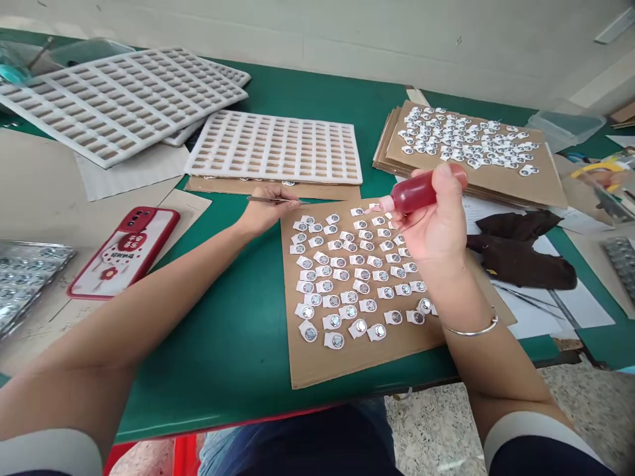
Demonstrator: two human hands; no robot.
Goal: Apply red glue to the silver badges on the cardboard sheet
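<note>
My right hand (436,221) is wrapped round a small bottle of red liquid (419,192). The bottle lies tilted, its pale nozzle pointing left over the top rows of small white tabs with silvery round centres (357,212). Several such tabs lie in loose rows on a brown cardboard sheet (317,367). At the sheet's upper left corner, my left hand (265,210) has its fingers closed on thin metal tweezers (272,199), whose tips point right. Part of the sheet's right side is hidden under my right hand and forearm.
White gridded trays (278,149) lie at the back and back left. A red-framed phone (124,254) is at the left. Stacked cardboard with more tabs (540,175) stands back right, near a dark cloth (526,261) and more tweezers (530,301). The table's front edge is close.
</note>
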